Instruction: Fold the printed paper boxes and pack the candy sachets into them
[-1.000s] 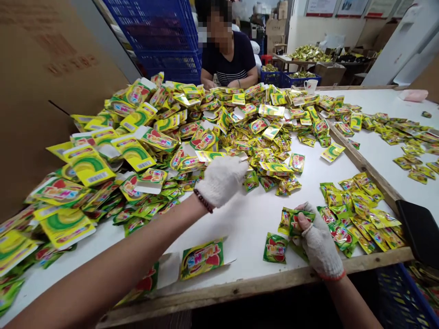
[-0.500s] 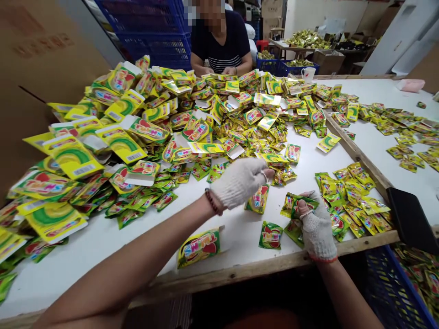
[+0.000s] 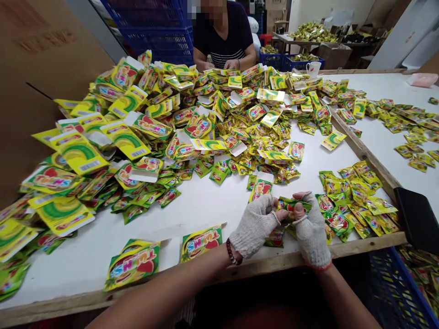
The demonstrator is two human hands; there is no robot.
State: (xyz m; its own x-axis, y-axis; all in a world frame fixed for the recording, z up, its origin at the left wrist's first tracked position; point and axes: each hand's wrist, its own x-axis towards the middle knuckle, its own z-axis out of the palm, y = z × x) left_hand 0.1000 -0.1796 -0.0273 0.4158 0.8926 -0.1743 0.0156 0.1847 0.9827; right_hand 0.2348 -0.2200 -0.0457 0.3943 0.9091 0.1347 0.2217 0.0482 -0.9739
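Both of my hands wear white knitted gloves with bare fingertips. My left hand (image 3: pixel 256 224) is closed on the left end of a small green candy packet (image 3: pixel 286 204). My right hand (image 3: pixel 311 230) pinches the same packet's other end, so it sits between the two hands above the table's front edge. Another green packet (image 3: pixel 275 237) lies partly hidden beneath my hands. Just behind my left hand is an open-flapped candy box (image 3: pixel 261 187). Two yellow-green boxes printed TWINS, one box (image 3: pixel 202 242) and another box (image 3: pixel 133 265), lie left of my left wrist.
A large heap of candy boxes (image 3: pixel 126 137) covers the table's left and back. Several packets (image 3: pixel 356 201) lie beside my right hand against a wooden strip (image 3: pixel 360 151). A black phone (image 3: pixel 416 217) rests at the corner. Across the table sits a person (image 3: pixel 224 36).
My left hand has come down and right from near the small box to the packet in my right hand. The view has shifted slightly, and the lower-left box has come out from behind my arm.
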